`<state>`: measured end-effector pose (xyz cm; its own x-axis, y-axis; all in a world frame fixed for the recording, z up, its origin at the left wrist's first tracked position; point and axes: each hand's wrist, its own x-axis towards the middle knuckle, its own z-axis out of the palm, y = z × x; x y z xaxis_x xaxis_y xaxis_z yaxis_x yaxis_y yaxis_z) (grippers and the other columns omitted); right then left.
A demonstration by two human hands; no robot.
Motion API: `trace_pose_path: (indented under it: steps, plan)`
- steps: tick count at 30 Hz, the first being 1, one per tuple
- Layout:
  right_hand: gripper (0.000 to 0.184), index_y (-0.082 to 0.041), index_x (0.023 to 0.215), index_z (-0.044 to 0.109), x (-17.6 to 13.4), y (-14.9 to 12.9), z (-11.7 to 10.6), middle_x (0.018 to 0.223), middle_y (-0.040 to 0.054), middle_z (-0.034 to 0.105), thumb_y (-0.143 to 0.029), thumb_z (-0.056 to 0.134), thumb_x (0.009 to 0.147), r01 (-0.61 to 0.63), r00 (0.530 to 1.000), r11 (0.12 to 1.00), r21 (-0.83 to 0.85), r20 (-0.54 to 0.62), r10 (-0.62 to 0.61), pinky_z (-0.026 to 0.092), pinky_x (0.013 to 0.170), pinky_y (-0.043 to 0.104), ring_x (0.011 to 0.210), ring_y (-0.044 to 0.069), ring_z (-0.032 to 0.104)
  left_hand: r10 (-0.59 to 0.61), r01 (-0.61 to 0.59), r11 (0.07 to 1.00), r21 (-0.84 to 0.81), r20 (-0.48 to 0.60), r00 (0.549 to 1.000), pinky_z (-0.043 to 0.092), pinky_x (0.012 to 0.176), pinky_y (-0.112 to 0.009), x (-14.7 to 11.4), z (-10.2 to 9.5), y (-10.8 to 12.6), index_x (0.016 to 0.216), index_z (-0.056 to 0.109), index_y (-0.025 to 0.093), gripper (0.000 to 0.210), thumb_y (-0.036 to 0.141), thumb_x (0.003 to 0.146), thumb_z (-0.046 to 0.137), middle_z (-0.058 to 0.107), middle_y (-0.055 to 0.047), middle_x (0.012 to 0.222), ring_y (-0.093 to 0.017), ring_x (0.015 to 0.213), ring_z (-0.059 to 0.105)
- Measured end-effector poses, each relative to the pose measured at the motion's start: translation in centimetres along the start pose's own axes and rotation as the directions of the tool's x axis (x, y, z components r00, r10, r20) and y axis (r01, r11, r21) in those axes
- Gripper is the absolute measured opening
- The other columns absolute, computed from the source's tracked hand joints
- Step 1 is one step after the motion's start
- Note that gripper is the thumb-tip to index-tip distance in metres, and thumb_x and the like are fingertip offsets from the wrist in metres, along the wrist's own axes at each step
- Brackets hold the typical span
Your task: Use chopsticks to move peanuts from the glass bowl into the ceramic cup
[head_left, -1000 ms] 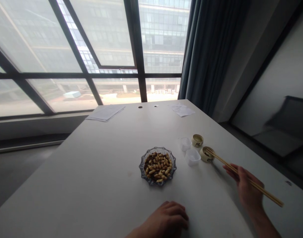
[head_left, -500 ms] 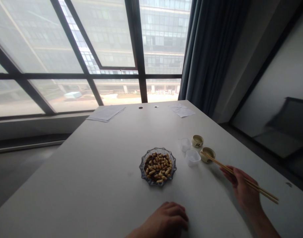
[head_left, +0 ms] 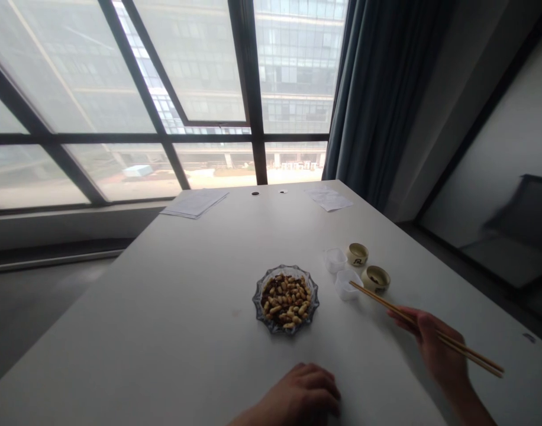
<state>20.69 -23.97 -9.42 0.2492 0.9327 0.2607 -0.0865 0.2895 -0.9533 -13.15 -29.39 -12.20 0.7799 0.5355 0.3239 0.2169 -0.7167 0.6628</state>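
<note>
A pair of wooden chopsticks (head_left: 377,297) is held in my right hand (head_left: 437,340), its fingers closed around them. Their tips hover by the near clear plastic container (head_left: 348,287), with nothing visible between them. Right behind the chopsticks stands a beige ceramic cup (head_left: 383,272) with a few small dark pieces inside. My left hand (head_left: 300,393) rests on the table in front of the bowl, fingers curled in and holding nothing I can see. A scalloped glass bowl (head_left: 314,307) contains peanuts (head_left: 286,297) mixed with dark reddish bits.
A second beige cup (head_left: 357,255) and another clear container (head_left: 334,260) stand just beyond the first pair. On the white table (head_left: 182,284), papers (head_left: 194,203) lie at the far left and a loose sheet (head_left: 333,199) at the far right. Windows and a dark curtain (head_left: 364,106) border it.
The chopstick tips have left the nearer beige cup and moved left to the near clear container. The view has shifted slightly. My left hand stays on the table.
</note>
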Motion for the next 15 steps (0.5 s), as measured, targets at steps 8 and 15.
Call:
trace_pose_path:
  steps: [8, 15]
  plan:
    - [0.036, -0.018, 0.103, 0.085, -1.5, -1.4, 3.1, 0.102, 0.0181, 0.082, -0.049, 0.076, 0.089, -0.030, 0.969, 0.999, -0.020, 0.246, 0.034, 0.069, 0.074, 0.038, 0.089, 0.036, 0.081, -0.049, 0.049, 0.999, 0.009, 0.031, 0.998, 0.045, 0.111, -0.029, 0.1, -0.2, 0.7, 0.108, 0.071, 0.027, 0.010, 0.025, 0.100, 0.064, 0.077, -0.004, 0.117, -0.019, 0.122, 0.067]
    - [0.038, -0.019, 0.097, 0.086, -2.8, -2.0, 5.1, 0.098, 0.0171, 0.082, -0.053, 0.084, 0.079, -0.269, 0.956, 0.959, 0.093, 0.149, 0.253, 0.068, 0.073, 0.033, 0.085, 0.033, 0.081, -0.012, 0.012, 1.000, 0.008, 0.010, 1.000, 0.045, 0.108, -0.027, 0.1, -0.2, 0.5, 0.106, 0.071, 0.026, 0.009, 0.027, 0.100, 0.064, 0.077, -0.003, 0.117, -0.018, 0.121, 0.067]
